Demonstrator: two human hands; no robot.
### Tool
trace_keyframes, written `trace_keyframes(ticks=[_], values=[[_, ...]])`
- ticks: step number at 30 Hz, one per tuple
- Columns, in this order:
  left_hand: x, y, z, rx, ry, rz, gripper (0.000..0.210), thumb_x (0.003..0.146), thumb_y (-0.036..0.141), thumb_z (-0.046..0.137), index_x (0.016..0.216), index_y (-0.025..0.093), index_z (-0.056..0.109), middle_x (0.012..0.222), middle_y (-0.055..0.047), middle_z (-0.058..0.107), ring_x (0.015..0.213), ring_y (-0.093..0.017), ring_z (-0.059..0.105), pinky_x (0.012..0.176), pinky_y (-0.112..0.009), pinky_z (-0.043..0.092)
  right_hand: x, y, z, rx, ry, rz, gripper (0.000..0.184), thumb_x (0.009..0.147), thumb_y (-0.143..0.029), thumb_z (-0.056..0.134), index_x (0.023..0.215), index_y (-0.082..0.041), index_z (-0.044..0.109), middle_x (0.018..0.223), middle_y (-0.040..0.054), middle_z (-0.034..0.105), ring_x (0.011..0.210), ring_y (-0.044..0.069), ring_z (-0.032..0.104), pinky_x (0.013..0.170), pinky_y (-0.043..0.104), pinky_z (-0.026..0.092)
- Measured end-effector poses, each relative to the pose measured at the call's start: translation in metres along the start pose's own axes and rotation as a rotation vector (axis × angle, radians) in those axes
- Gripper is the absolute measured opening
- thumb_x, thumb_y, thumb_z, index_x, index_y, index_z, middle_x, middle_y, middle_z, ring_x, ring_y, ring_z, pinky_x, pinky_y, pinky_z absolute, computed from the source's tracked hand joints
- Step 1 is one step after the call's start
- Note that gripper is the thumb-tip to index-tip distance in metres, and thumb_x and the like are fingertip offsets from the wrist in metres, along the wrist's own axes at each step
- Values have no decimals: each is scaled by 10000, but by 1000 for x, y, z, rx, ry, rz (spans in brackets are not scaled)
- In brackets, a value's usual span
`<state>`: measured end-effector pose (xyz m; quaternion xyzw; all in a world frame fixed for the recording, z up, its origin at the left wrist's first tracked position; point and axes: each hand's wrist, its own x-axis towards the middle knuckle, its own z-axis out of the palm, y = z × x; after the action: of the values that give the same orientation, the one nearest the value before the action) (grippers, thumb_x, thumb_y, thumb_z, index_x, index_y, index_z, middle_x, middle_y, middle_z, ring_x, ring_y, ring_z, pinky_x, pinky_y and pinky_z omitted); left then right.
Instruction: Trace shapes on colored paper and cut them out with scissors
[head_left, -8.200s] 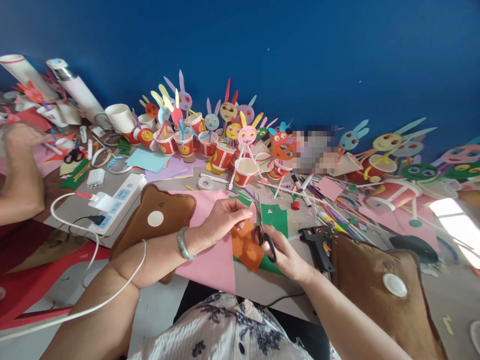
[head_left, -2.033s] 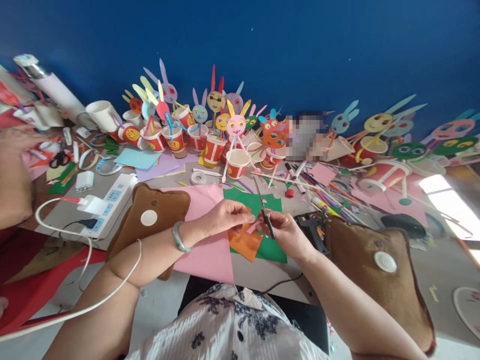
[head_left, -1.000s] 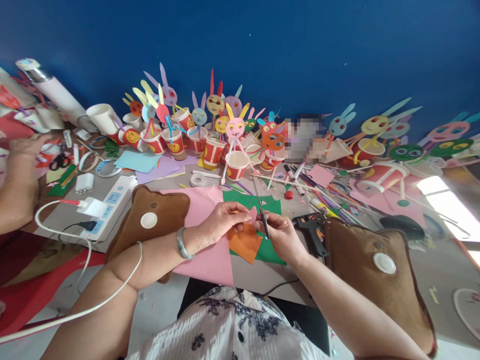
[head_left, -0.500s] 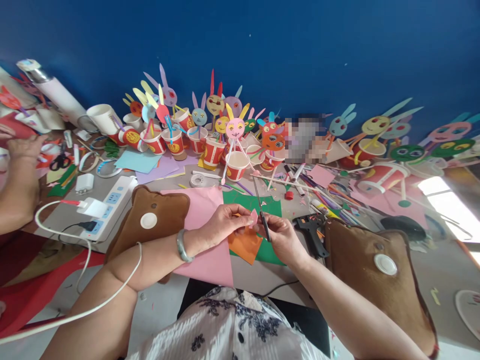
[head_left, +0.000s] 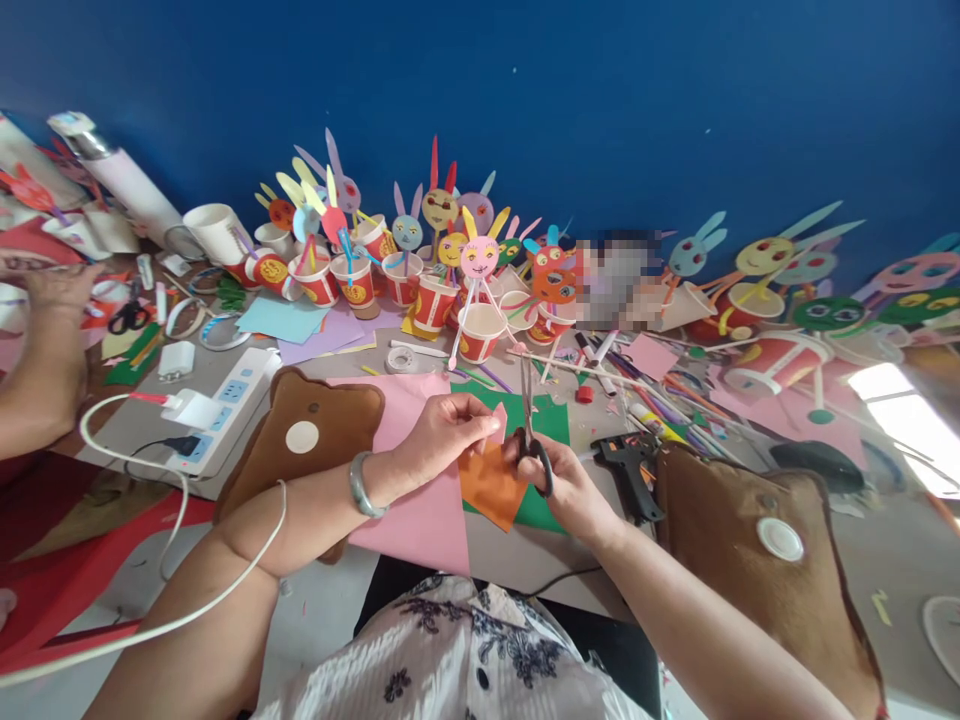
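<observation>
Between thumb and fingers, my left hand (head_left: 450,430) pinches a small piece of pink paper (head_left: 499,421). My right hand (head_left: 559,485) has its fingers in the black handles of a pair of scissors (head_left: 526,405), whose blades point up and away from me, just right of the pink piece and apart from it. Beneath both hands lie an orange sheet (head_left: 491,490), a green sheet (head_left: 551,510) and a large pink sheet (head_left: 420,540), overlapping on the table.
Paper cups with rabbit faces (head_left: 480,258) line the back. A brown cushion-like pouch (head_left: 330,410) lies left, another (head_left: 750,560) right. A black glue gun (head_left: 630,470) rests beside my right hand. A power strip (head_left: 232,410) and another person's arm (head_left: 45,360) are at left.
My right hand has drawn the scissors slightly right, away from the pink paper piece, and their blades stand more upright. My left hand has shifted a little left and up, still holding the piece.
</observation>
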<state>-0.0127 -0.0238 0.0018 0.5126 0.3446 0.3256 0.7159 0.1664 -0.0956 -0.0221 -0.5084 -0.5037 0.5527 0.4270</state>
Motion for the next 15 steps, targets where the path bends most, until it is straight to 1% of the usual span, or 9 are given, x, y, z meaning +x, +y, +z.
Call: trace_keyframes(ticks=[3,6,9,12,15], values=[[0,3,-2,0,13,27,225,764,347,663,702,150,574,546,30,542,491,-81,498,473,-208,389,-2,-2,0,-53,-130,-40,583,753,-756,602,894,-191,604,813,39,573,719,177,486,674,311,398],[0,4,-2,-6,29,23,185,753,309,652,707,147,576,554,28,547,494,-82,502,471,-209,397,-2,-2,2,-96,-200,-48,617,749,-777,586,914,-182,596,839,45,575,752,185,500,684,310,399],[0,5,-1,-16,45,11,149,747,274,642,706,144,580,560,30,549,499,-77,504,474,-201,401,-3,0,3,-122,-230,-23,644,746,-790,574,923,-171,576,852,47,570,764,184,494,675,303,397],[0,6,0,-17,60,14,144,742,264,641,692,142,583,556,31,544,499,-73,500,473,-198,398,-3,1,3,-167,-227,-11,654,752,-803,550,905,-167,554,851,49,570,770,185,489,684,308,400],[-1,6,0,-20,64,20,149,736,269,645,686,142,587,560,29,546,505,-74,502,476,-199,400,-4,2,3,-208,-222,-8,663,747,-818,533,873,-167,539,812,34,541,732,166,448,656,302,394]])
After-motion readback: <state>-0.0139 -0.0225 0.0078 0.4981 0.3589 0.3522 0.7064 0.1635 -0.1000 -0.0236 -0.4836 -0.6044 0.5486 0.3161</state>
